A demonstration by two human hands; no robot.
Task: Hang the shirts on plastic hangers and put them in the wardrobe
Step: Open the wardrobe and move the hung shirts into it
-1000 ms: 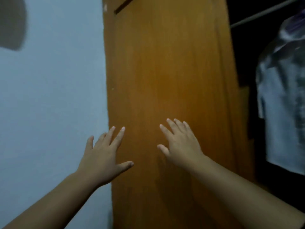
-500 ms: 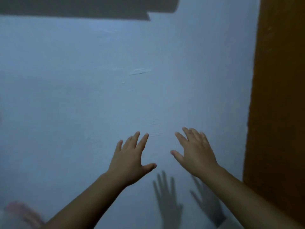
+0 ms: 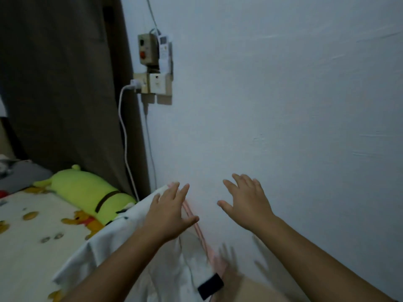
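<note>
A white shirt (image 3: 122, 247) lies spread on the bed against the wall, with a dark tag (image 3: 210, 285) near its lower edge. A pink strip, perhaps another garment (image 3: 202, 238), runs along the wall beside it. My left hand (image 3: 170, 212) hovers over the white shirt's far edge, fingers spread, holding nothing. To its right, my right hand (image 3: 246, 203) is out in front of the bare wall, also spread and empty. No hanger or wardrobe is in view.
A bed with a cartoon-bear sheet (image 3: 32, 232) fills the lower left. A green plush toy (image 3: 87, 190) lies by a dark curtain (image 3: 61, 83). Wall sockets and a switch box (image 3: 154, 66) with a white cable (image 3: 124, 131) sit above. The pale wall (image 3: 294, 94) fills the right.
The view has swung left, from the wooden wardrobe door across the bare wall to the bed. Both hands stay raised, spread and empty.
</note>
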